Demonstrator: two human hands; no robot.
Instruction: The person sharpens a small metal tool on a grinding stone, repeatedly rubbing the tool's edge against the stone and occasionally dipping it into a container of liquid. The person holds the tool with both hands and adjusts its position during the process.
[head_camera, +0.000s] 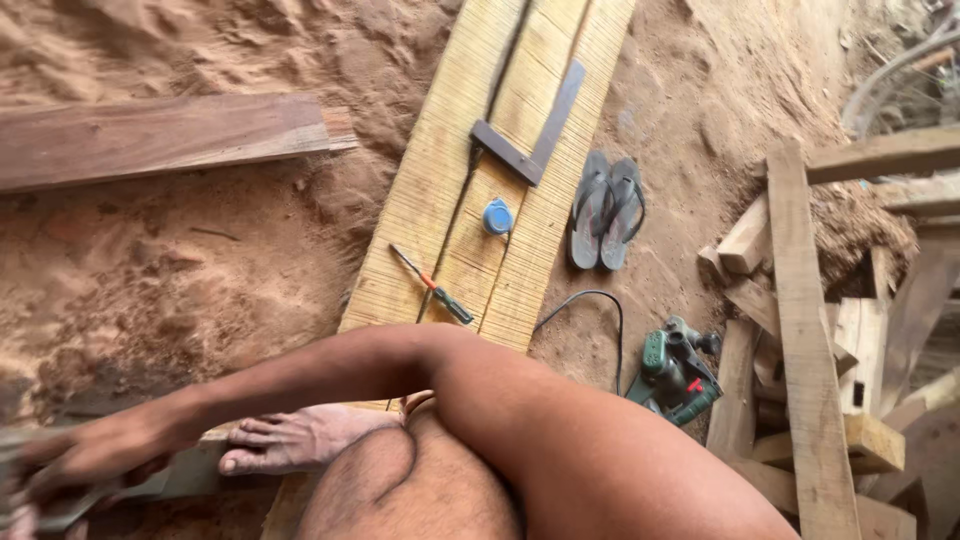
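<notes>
Sawdust floor | left hand (85, 460) grips blurred tool (60, 505) | long axis unclear

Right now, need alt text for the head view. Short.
Looking down, a person's blurred hand reaches to the lower left across sawdust-covered ground, their bare foot on a pale plank. On the plank lie a square, blue tape measure and screwdriver; sandals and a green power tool sit beside it.

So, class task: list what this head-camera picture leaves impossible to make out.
- Left hand: motion-blurred at the left edge, so its grip and the grey thing under it are unclear.
- Right hand: not in view.
- Green power tool: its cord's end hidden behind the arm.
- Timber pile: cut by the right edge.
</notes>
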